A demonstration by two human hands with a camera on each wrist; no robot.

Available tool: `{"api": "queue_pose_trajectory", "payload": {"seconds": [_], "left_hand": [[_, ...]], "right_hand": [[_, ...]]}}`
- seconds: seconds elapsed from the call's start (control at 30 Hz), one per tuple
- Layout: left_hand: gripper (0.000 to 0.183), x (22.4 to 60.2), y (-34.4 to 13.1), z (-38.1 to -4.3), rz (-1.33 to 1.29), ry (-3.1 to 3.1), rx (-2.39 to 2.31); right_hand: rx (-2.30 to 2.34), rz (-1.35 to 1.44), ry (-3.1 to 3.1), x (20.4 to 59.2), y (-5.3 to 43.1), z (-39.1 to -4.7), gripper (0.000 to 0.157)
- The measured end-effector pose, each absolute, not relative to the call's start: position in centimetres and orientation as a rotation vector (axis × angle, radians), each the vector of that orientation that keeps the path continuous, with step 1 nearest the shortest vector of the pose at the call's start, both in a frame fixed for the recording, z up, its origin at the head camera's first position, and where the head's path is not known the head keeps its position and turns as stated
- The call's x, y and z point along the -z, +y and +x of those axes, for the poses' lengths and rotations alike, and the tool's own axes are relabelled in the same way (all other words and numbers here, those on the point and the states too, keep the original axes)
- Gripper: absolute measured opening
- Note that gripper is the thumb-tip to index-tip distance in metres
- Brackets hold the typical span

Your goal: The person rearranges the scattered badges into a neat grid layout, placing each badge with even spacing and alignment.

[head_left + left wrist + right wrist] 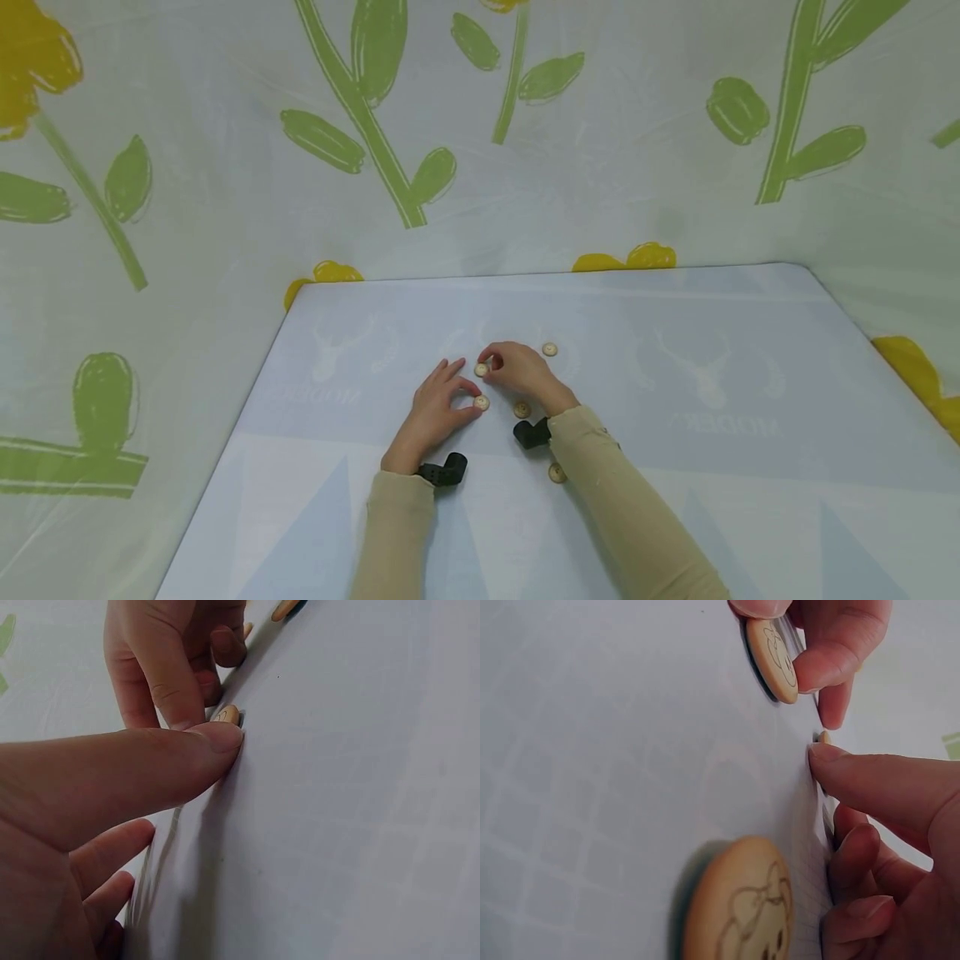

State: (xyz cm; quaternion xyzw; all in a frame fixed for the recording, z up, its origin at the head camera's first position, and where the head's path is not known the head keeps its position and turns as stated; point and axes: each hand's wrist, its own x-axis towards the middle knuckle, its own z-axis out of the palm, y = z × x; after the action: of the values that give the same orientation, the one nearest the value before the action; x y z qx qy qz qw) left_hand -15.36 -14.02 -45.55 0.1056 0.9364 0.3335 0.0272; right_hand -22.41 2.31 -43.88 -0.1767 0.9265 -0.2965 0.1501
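Two small round tan discs lie on the white tabletop at the middle, one beyond the other. My left hand (433, 410) pinches the nearer disc (482, 402) between thumb and index finger, its other fingers spread. In the right wrist view this disc (774, 660) shows a line-drawn cartoon face and a smooth rim. My right hand (522, 371) grips the farther disc (482, 369) with thumb and fingertips; only a sliver of that disc (824, 737) shows past the thumb in the right wrist view. Both hands stay low, close to the table surface.
Another disc (550, 349) lies beyond my right hand. One more disc (522, 409) sits under the right wrist, and another (557, 472) is beside the right sleeve. The pale patterned table (750, 350) meets a curtain (525, 200) with printed flowers at its back edge.
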Motion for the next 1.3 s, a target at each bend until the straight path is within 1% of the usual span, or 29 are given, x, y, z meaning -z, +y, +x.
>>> {"api": "queue_pose_trajectory", "payload": {"seconds": [0.2,0.53,0.9,1.3], "left_hand": [[0.014,45.6,-14.0,-15.4,0.311,2.887,-1.015],[0.015,45.7,-14.0,-15.4,0.295,2.893,-0.993],[0.015,45.6,-14.2,-15.4,0.332,2.906,-1.025],[0.015,45.7,-14.1,-15.5,0.37,2.928,-1.016]], "right_hand": [[0.933,-0.528,2.63,43.9,2.8,-22.5,0.024],[1.089,-0.465,2.575,43.5,3.8,-22.3,0.024],[1.097,-0.546,2.611,42.3,5.2,-21.5,0.026],[1.107,-0.646,2.657,42.0,7.0,-19.8,0.025]]}}
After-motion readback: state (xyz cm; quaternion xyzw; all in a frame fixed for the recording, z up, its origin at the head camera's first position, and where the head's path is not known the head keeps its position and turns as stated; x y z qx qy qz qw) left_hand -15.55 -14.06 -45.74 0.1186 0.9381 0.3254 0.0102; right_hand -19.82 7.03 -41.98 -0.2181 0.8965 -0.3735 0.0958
